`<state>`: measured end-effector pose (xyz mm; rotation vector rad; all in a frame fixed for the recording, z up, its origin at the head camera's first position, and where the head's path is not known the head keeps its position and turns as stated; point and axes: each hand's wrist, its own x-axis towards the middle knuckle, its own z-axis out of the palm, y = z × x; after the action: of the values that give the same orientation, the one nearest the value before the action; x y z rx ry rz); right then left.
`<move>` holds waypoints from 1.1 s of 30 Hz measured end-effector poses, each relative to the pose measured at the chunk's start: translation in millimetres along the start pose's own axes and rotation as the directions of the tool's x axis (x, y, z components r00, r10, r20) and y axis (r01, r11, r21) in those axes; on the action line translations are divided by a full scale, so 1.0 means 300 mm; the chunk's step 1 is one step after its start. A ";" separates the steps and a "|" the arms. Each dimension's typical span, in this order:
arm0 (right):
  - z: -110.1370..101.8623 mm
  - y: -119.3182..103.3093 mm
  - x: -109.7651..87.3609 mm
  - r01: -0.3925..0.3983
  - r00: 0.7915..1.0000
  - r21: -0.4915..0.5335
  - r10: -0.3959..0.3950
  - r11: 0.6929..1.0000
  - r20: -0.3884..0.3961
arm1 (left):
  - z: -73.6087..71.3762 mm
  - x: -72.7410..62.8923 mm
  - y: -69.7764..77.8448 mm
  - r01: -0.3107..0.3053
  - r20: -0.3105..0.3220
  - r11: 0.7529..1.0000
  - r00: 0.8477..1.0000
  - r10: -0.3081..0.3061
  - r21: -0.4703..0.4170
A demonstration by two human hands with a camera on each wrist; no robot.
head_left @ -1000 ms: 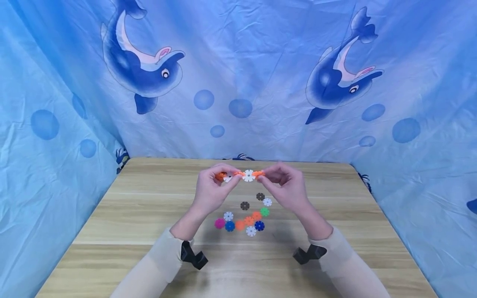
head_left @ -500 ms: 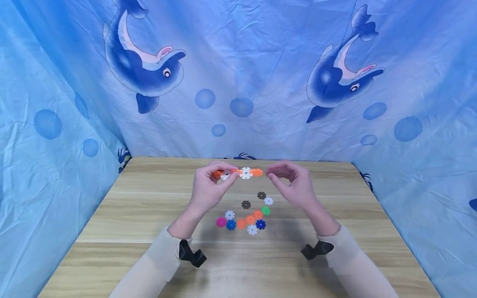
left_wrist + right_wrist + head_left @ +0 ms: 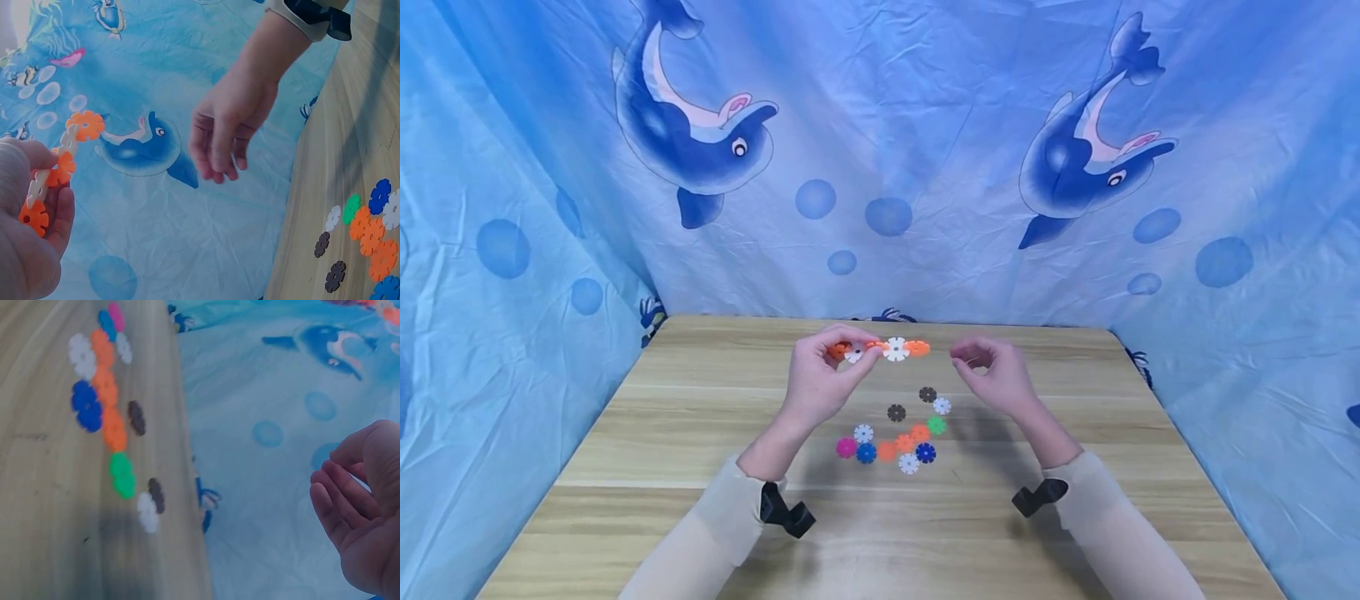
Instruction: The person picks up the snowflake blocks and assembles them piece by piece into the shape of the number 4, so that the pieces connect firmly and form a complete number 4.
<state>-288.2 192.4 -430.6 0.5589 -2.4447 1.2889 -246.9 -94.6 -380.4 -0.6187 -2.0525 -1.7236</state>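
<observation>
My left hand [image 3: 823,371] pinches a chain of linked snowflake discs [image 3: 62,164], orange and white by turns, held up over the far part of the table. A white disc [image 3: 896,349] and an orange end disc [image 3: 917,348] stick out to the right of the fingertips; the other end lies behind the thumb. To the right of the chain my right hand [image 3: 996,375] hovers apart from it, holding nothing, fingers loosely bent. Below both hands, loose snowflake discs lie on the table, among them orange [image 3: 904,442], green [image 3: 936,425], dark blue [image 3: 926,452] and pink [image 3: 846,448].
The wooden table [image 3: 700,467] reaches back to a blue curtain [image 3: 880,125] printed with dolphins. Two dark brown discs lie farther back, one of them [image 3: 897,412] near the middle. A black wrist camera [image 3: 787,510] sits on the left forearm, another [image 3: 1040,497] on the right.
My right hand has let go of the orange end disc and moved away to the right. The chain, in my left hand, has shifted slightly left.
</observation>
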 end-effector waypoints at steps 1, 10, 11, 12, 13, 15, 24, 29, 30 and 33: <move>0.004 0.012 0.000 -0.011 1.000 -0.014 0.012 1.000 0.011 | 0.000 0.000 -0.001 0.000 0.000 1.000 1.000 0.000 0.004; 0.043 0.118 -0.020 -0.101 0.984 -0.122 0.117 0.987 0.135 | 0.001 -0.003 -0.005 0.000 0.013 1.000 1.000 0.000 -0.011; 0.047 0.126 -0.023 -0.111 0.980 -0.133 0.130 0.985 0.150 | 0.001 -0.002 -0.006 0.000 0.013 1.000 1.000 0.000 -0.010; 0.050 0.134 -0.025 -0.115 0.977 -0.145 0.138 0.983 0.164 | 0.001 -0.002 -0.005 0.000 0.013 1.000 1.000 0.000 -0.009; 0.054 0.141 -0.028 -0.122 0.973 -0.156 0.149 0.980 0.176 | 0.001 -0.001 -0.005 0.000 0.014 1.000 1.000 0.000 -0.010; 0.059 0.149 -0.031 -0.129 0.966 -0.171 0.162 0.977 0.200 | 0.001 0.001 -0.005 0.000 0.014 1.000 1.000 0.000 -0.009; 0.097 0.180 -0.044 -0.110 0.945 -0.215 0.170 0.970 0.280 | 0.002 0.005 0.005 0.007 0.017 1.000 1.000 -0.007 0.003; 0.118 0.187 -0.049 -0.140 0.923 -0.239 0.214 0.961 0.319 | 0.001 0.003 0.006 0.020 0.018 1.000 1.000 -0.020 -0.003; 0.122 0.187 -0.050 -0.139 0.919 -0.246 0.217 0.959 0.328 | 0.001 0.003 0.006 0.021 0.019 1.000 1.000 -0.021 -0.004; 0.134 0.191 -0.051 -0.115 0.913 -0.277 0.212 0.954 0.349 | 0.000 0.002 0.008 0.020 0.022 1.000 1.000 -0.020 0.001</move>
<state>-306.2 191.3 -499.8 0.5841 -2.9744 0.9737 -246.0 -94.3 -378.0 -0.6221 -2.0810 -1.7344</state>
